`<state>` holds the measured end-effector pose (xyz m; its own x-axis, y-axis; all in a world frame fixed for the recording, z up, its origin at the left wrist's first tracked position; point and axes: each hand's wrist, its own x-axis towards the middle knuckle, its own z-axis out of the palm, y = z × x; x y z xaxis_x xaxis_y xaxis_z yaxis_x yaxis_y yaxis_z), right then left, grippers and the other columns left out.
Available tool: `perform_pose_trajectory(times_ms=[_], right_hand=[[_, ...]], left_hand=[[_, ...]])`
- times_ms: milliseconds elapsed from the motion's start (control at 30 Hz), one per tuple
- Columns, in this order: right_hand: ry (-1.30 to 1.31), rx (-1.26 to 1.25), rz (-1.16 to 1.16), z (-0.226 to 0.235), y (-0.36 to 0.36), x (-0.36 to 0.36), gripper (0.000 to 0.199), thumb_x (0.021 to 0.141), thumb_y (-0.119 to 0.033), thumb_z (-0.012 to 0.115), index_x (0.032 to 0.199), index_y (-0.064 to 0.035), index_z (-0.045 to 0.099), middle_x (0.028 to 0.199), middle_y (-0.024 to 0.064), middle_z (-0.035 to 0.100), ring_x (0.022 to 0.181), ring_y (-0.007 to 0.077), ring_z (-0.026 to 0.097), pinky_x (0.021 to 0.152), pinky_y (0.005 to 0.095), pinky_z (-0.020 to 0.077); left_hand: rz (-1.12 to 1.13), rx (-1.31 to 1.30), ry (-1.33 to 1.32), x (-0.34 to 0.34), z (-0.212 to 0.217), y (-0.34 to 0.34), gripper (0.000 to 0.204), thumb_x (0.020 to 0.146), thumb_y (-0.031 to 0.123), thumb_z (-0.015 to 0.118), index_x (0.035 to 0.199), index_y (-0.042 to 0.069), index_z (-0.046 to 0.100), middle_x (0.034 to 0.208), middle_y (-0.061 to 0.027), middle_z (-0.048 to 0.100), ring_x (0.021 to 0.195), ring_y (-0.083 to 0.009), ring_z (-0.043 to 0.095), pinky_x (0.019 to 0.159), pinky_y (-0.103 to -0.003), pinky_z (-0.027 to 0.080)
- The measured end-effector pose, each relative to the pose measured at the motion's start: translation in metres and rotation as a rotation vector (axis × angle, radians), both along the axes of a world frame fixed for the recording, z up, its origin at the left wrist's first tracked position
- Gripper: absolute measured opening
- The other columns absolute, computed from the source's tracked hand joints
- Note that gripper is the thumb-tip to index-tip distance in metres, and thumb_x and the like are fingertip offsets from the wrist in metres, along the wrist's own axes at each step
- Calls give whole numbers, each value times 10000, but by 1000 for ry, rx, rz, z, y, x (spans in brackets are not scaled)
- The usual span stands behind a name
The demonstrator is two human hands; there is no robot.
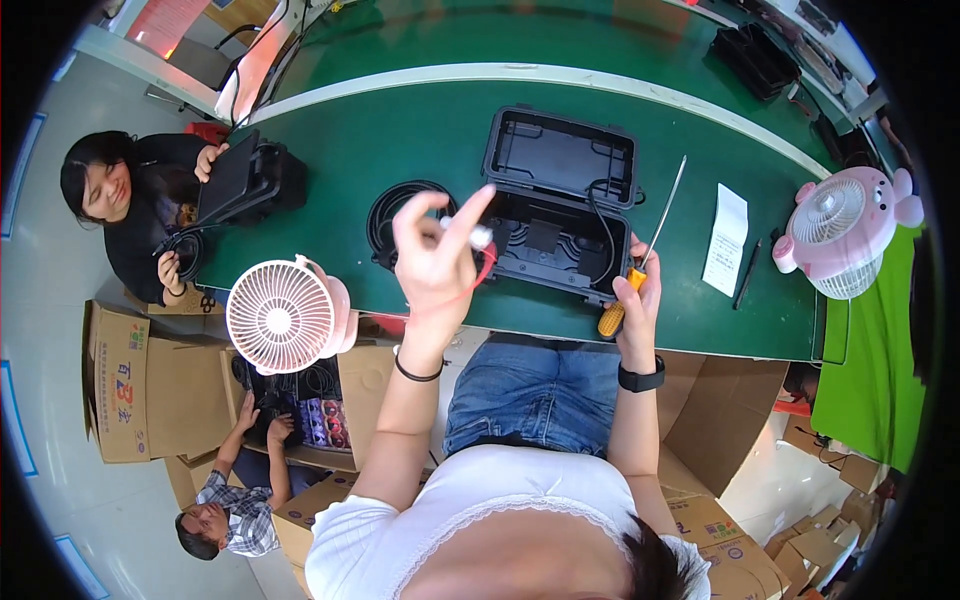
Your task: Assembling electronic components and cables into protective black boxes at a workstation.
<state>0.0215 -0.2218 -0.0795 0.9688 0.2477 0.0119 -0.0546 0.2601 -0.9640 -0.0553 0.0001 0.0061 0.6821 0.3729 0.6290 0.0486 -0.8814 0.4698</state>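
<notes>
My left hand (432,262) is raised over the front edge of the green table, its index finger pointing up and away. Between its fingers is a small whitish, shiny piece (480,238), partly hidden, and a thin red wire (489,264) loops beside it. My right hand (643,300) grips a screwdriver (611,319) by its yellow handle, with the long shaft pointing up. Between my hands sits an open black plastic case (545,237), its lid (562,150) tipped back and a black cable inside. A coiled black cable (385,215) lies left of the case, partly behind my left hand.
A pink fan (280,318) stands left at the table edge; another pink fan (838,220) is far right. A paper sheet (726,240) and a black pen (747,274) lie right of the case. Two people work at left, one with a black case (270,180), one at a carton (370,385).
</notes>
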Motion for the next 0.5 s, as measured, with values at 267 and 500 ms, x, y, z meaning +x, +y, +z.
perform_pose_trajectory(times_ms=[267, 500], right_hand=[[0, 11, 19, -2, 0, 1, 508, 785, -278, 729, 1187, -118, 464, 1470, 165, 409, 694, 15, 503, 564, 139, 471], [-34, 24, 30, -6, -2, 1, 503, 784, -258, 726, 1185, -121, 456, 1472, 168, 402, 701, 9, 501, 561, 134, 469]], left_hand=[[-79, 378, 365, 25, 23, -8, 456, 719, 5, 619, 1151, 133, 687, 935, -62, 495, 862, -241, 527, 711, -339, 524], [-699, 13, 382, 43, 21, 7, 553, 725, -22, 679, 1260, 103, 619, 1104, -108, 621, 1048, -301, 585, 887, -381, 522]])
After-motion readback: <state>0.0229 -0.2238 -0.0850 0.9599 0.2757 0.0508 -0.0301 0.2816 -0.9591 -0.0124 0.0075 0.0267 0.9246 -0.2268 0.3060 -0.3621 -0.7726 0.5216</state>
